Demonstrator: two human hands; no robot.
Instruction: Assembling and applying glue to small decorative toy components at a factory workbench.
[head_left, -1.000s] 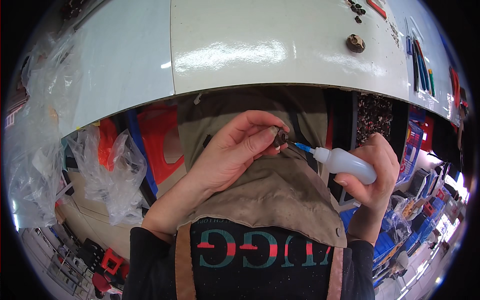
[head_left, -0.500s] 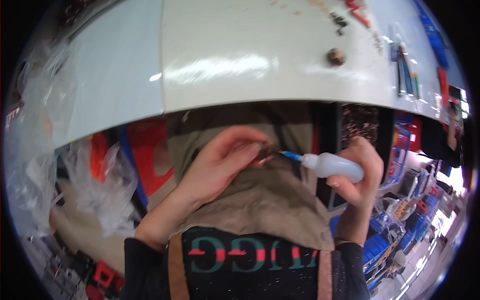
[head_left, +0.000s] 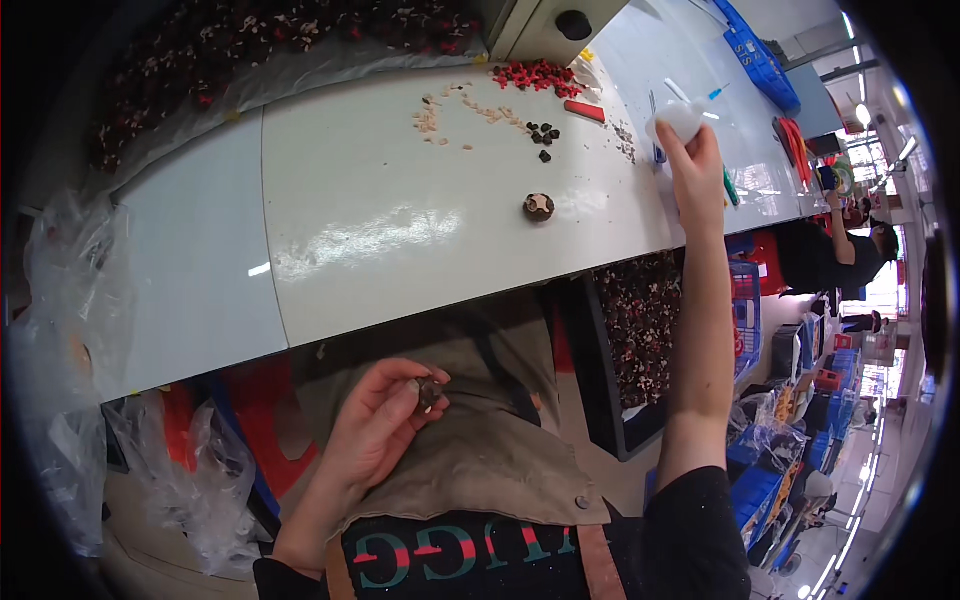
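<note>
Over my lap, my left hand is closed, pinching a small dark brown round piece between thumb and fingers. My right arm stretches out over the right part of the white table. There my right hand grips a translucent white squeeze bottle with a blue needle tip pointing away to the right. On the table between the hands sits another dark round piece with a pale star-shaped part on its top.
Small red parts, pale chips and dark bits lie on the table, beside a red stick-like piece. Below the table edge stands a black bin of dark pieces. A blue basket is at the far right.
My right hand has carried the squeeze bottle from beside the small piece up and away over the table's right side. My left hand still holds the piece, now lower. The view has shifted.
</note>
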